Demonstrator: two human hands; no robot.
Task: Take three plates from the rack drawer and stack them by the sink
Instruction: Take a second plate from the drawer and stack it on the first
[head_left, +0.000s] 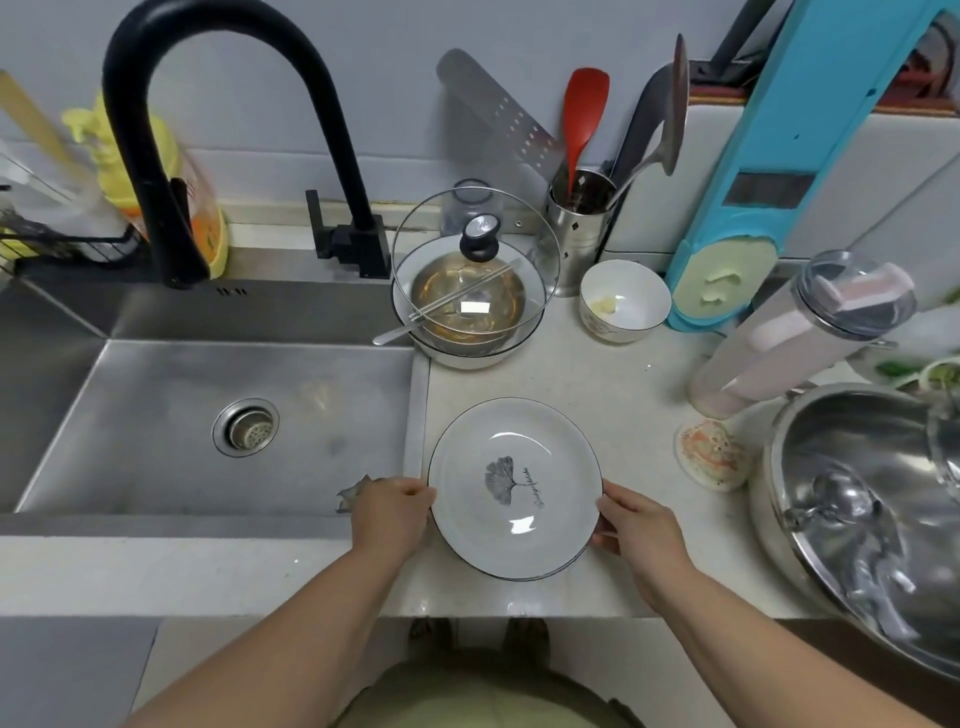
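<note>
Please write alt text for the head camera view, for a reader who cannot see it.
Two bare hands, left hand and right hand, grip opposite rims of white plates on the counter beside a steel sink.

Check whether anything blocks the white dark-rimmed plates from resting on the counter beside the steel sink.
Nothing visible does. The left hand and right hand grip the white dark-rimmed plates over bare pale counter, right of the steel sink.

The white plate (514, 488) is showing a thin dark rim and a grey leaf print. The tap (208, 130) is looking black, the spatula (582, 114) red, the rack (753, 171) turquoise.
</note>
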